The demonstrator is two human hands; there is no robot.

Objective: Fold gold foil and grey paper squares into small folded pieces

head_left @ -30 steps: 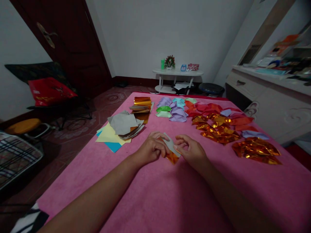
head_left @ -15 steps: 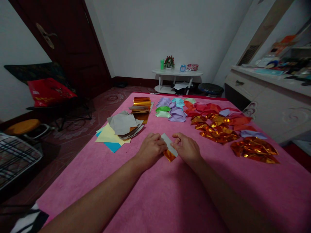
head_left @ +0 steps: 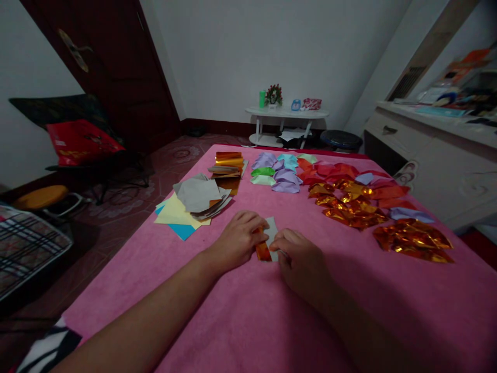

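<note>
A partly folded sheet of gold foil paper (head_left: 264,252), grey-white on its back, lies on the pink tablecloth (head_left: 248,316) between my hands. My left hand (head_left: 243,235) is closed over its left side, fingers pressing on the gold part. At the right edge my right hand (head_left: 297,254) pinches the pale side, fingers curled in. Left of my left hand lies a pile of grey-backed sheets (head_left: 198,192) on yellow paper (head_left: 174,210) and blue paper (head_left: 182,231). Folded gold foil pieces (head_left: 413,239) sit to the right of my right hand.
Behind the hands are folded purple pieces (head_left: 287,181), green pieces (head_left: 264,171) and red pieces (head_left: 337,171). A stack of gold foil sheets (head_left: 229,182) lies at the far left of the table. A white side table (head_left: 287,112) stands by the wall, a drawer cabinet (head_left: 435,150) at right.
My right hand has moved down and nearer, its fingers curling tighter on the sheet's right edge. The sheet has turned more upright in view. My left hand stays about where it was.
</note>
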